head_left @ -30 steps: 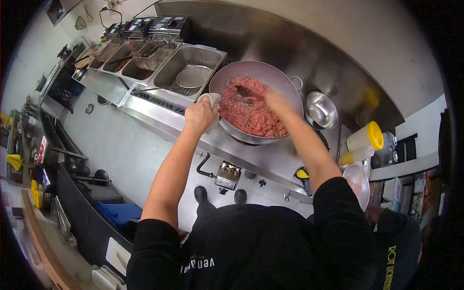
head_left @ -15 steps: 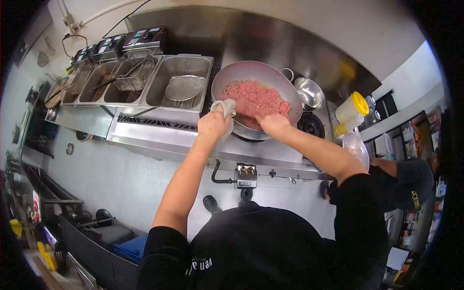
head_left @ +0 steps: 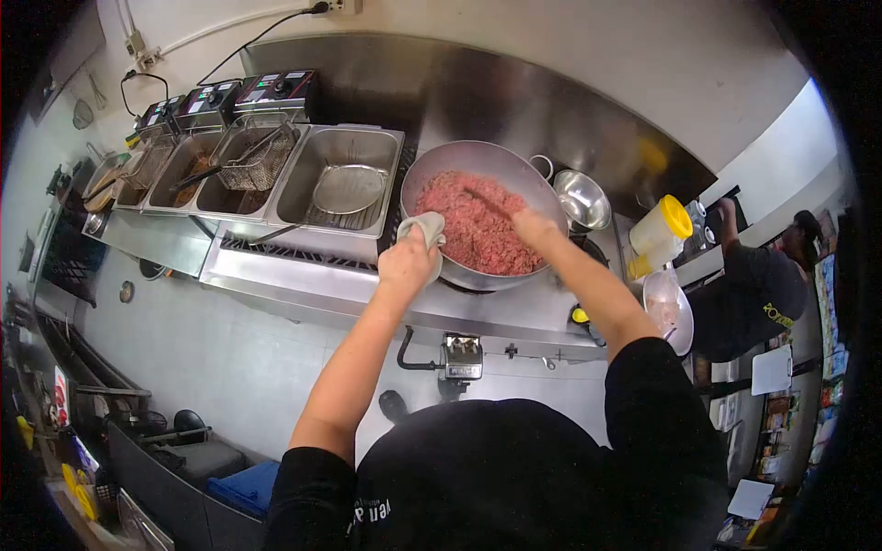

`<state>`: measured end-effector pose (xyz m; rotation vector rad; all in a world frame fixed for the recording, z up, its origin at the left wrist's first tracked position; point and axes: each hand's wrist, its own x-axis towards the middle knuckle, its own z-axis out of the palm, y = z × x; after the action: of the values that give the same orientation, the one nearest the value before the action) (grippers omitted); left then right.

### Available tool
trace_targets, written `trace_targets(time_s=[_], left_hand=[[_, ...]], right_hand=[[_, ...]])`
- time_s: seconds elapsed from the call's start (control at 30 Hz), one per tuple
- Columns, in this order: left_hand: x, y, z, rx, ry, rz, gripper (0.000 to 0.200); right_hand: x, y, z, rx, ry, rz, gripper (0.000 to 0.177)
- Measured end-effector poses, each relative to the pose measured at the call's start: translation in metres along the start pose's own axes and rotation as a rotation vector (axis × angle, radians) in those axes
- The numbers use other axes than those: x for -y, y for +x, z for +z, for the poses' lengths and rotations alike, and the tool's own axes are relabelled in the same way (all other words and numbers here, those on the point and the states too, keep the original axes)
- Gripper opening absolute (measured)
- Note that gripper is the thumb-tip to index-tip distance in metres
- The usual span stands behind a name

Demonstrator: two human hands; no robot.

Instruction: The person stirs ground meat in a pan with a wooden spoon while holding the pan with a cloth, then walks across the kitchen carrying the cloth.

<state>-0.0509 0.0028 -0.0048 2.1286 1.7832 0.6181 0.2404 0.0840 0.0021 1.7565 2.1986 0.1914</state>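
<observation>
A wide metal pan [head_left: 432,158] on the stove holds ground meat [head_left: 478,241], pink with browner patches. My left hand [head_left: 405,264] is closed round a pale folded cloth [head_left: 426,223] at the pan's left rim; whatever the cloth covers is hidden. Over the right part of the pan, my right hand [head_left: 536,228] is closed on a thin reddish-brown utensil [head_left: 487,201], whose far end lies on the meat.
Left of the pan stand fryer basins [head_left: 317,216] with wire baskets [head_left: 257,163]. To its right are a steel bowl [head_left: 582,200], a yellow-lidded container [head_left: 657,230] and a white bowl [head_left: 670,303]. Another person [head_left: 753,289] stands at the far right.
My right hand has moved slightly right and up, and the utensil now shows. The meat has shifted in the pan. The other person is more upright, with an arm raised.
</observation>
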Motion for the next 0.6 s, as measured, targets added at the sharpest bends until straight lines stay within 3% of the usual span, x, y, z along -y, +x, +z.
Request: trace_targets(time_s=[0.07,0.17,0.27,0.4,0.5,0.6], left_hand=[[0.002,0.001,0.002,0.004,0.009,0.005,0.055],[-0.001,0.005,0.005,0.025,0.038,0.000,0.059],[-0.010,0.005,0.001,-0.022,0.010,-0.059,0.058],[-0.009,0.005,0.001,-0.021,-0.051,-0.062,0.054],[-0.012,0.003,-0.011,0.053,-0.061,-0.099,0.054],[-0.011,0.003,-0.009,0.030,-0.043,-0.083,0.052]], right_hand=[[0.014,-0.027,-0.032,0.137,-0.055,-0.148,0.026],[-0.019,-0.081,-0.106,0.033,-0.144,-0.146,0.026],[-0.042,-0.129,-0.135,0.061,-0.291,-0.208,0.030],[-0.015,-0.146,-0.097,0.120,-0.362,-0.287,0.036],[0.002,-0.104,-0.031,0.013,-0.301,-0.282,0.029],[0.008,-0.053,-0.012,0.012,-0.251,-0.290,0.042]])
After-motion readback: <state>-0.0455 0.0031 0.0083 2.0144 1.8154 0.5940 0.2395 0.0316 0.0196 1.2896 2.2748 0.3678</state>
